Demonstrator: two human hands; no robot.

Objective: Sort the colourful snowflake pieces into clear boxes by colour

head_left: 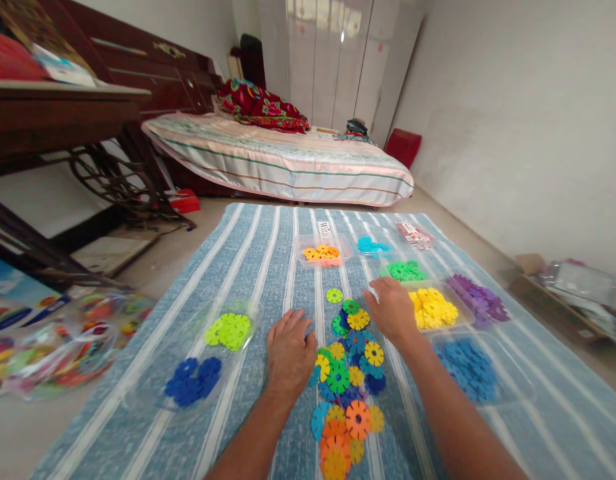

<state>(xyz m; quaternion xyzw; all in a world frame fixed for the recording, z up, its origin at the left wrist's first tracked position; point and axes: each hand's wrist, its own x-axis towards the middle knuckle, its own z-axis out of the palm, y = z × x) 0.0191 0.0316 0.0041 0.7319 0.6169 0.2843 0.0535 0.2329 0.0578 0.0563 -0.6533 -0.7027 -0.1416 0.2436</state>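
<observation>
A mixed pile of notched plastic flower discs [338,377] in green, yellow, blue and orange runs down the middle of the striped cloth. Just left of the pile, my left hand [291,350] lies palm down with its fingers loosely stretched, holding nothing visible. My right hand [392,310] is at the pile's upper right, its thumb and fingers apart, beside the clear tray of yellow discs [435,309]. One lime disc [334,295] lies alone at the far end of the pile. Lime discs [231,331] and dark blue discs [192,381] sit in clear trays to the left.
Clear trays hold orange discs [322,253], light blue discs [373,246], green discs [406,270], purple discs [478,299] and blue discs [467,370]. A clear packet [415,235] lies at the far right. Beyond the table [248,247] stands a bed [288,163].
</observation>
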